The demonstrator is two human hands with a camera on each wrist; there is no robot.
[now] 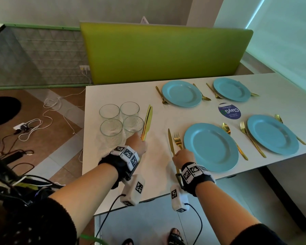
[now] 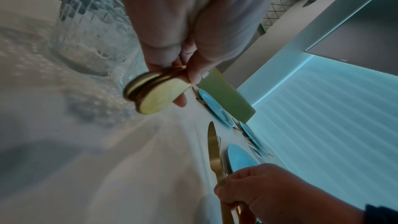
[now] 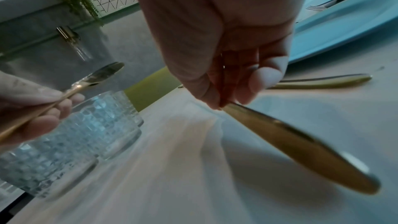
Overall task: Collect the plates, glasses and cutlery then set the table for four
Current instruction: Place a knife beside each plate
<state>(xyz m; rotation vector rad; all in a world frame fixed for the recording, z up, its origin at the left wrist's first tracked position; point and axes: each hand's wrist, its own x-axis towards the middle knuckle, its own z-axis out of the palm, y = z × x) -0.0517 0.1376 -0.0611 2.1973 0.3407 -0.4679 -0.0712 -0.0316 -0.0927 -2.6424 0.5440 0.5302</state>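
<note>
You stand at the near edge of a white table (image 1: 124, 92), both hands out over it. Your left hand (image 1: 137, 145) is closed round the handles of a small bundle of gold knives (image 1: 147, 121), fingers and thumb pinching them together; the blades point away from you, lifted just off the table beside the glasses. The exact number of knives in the bundle is hard to tell. Your right hand (image 1: 183, 156) pinches the handle of a single gold knife (image 1: 170, 141), whose blade points away from you just left of a gold fork (image 1: 177, 140), beside the nearest blue plate (image 1: 211, 147). Whether that blade touches the table cannot be told.

Four clear textured glasses (image 1: 121, 121) stand upright in a tight square near the left end of the table, just left of the knife bundle.

Four blue plates are laid out, two near and two far. The near right plate (image 1: 272, 134) has a fork on its left and a spoon on its right. The far left plate (image 1: 181, 93) and the far right plate (image 1: 231, 89) each have a fork and a spoon alongside. A round blue sticker (image 1: 230, 111) lies between the plates. A green bench back (image 1: 166, 52) stands behind the table.
</note>
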